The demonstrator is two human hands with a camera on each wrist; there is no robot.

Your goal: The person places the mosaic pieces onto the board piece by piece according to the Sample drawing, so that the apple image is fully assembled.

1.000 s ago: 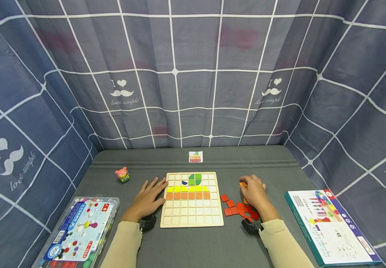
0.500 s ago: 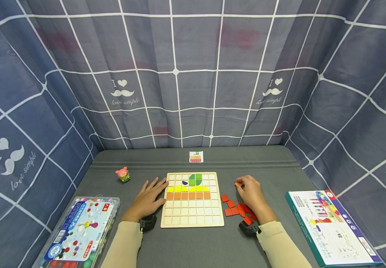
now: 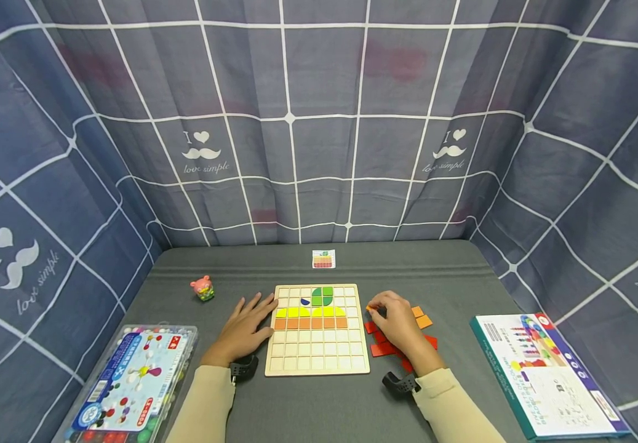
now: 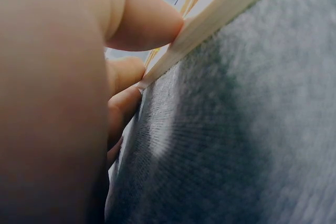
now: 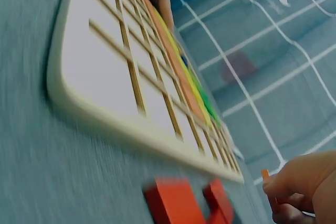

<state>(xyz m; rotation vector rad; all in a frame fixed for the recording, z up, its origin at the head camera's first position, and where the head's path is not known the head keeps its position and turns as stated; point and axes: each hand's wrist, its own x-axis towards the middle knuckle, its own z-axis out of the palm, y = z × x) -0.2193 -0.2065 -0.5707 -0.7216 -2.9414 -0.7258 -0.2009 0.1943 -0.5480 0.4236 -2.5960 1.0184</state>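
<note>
A wooden grid board (image 3: pixel 317 353) lies mid-table, with an orange row, a yellow row above it, green leaf-shaped pieces and a small dark blue piece. My left hand (image 3: pixel 245 326) rests by its left side, fingers spread; thumb and fingertips touch the edge in the left wrist view. Just off the board's right edge, my right hand (image 3: pixel 397 320) pinches a small orange tile (image 5: pixel 270 190) between thumb and fingers. Red tiles (image 3: pixel 382 349) lie beneath and around that hand, partly hidden by it. Beyond its knuckles lie orange tiles (image 3: pixel 423 321).
A small picture card (image 3: pixel 323 259) lies behind the board. At the back left stands a pink pig figurine (image 3: pixel 203 288). A clear case of coloured balls (image 3: pixel 130 381) sits at the left, a flat box (image 3: pixel 551 375) at the right. A grid-patterned curtain (image 3: pixel 319 147) surrounds the table.
My right hand has moved left from the orange tiles to the board's right edge, carrying one orange tile. Orange tiles it covered now show. The left hand has stayed put.
</note>
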